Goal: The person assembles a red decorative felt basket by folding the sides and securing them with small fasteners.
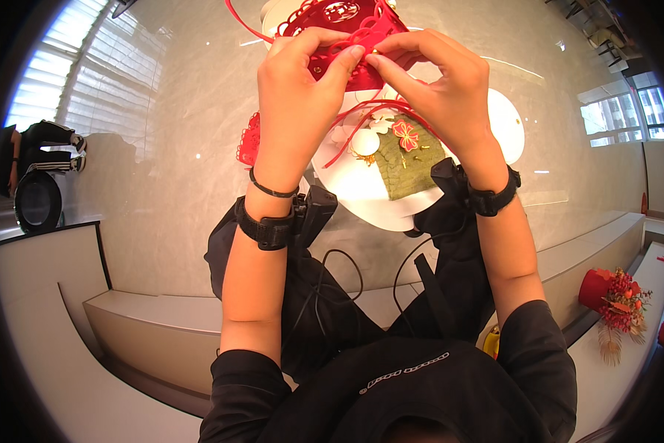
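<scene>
Both hands are raised over a round white table [361, 210], at a red cut-out felt piece [328, 22] with looped openwork edges and a pale round emblem. My left hand [299, 77] pinches its near edge between thumb and forefinger. Close beside it, my right hand [450, 85] pinches the same edge, with a tiny gold-coloured bit at the fingertips. Red cords [358, 118] hang below the felt. Under them lies a green cloth [406, 173] bearing a red flower cut-out [405, 135] and several small gold pieces. A white disc [365, 142] with a gold fringe sits beside the flower.
Another red cut-out piece [250, 140] shows beyond my left wrist. Black cables [343, 255] loop across my lap. At the right, a red pot of flowers [620, 295] lies along a ledge. Another person's dark-clad legs [48, 140] show at far left.
</scene>
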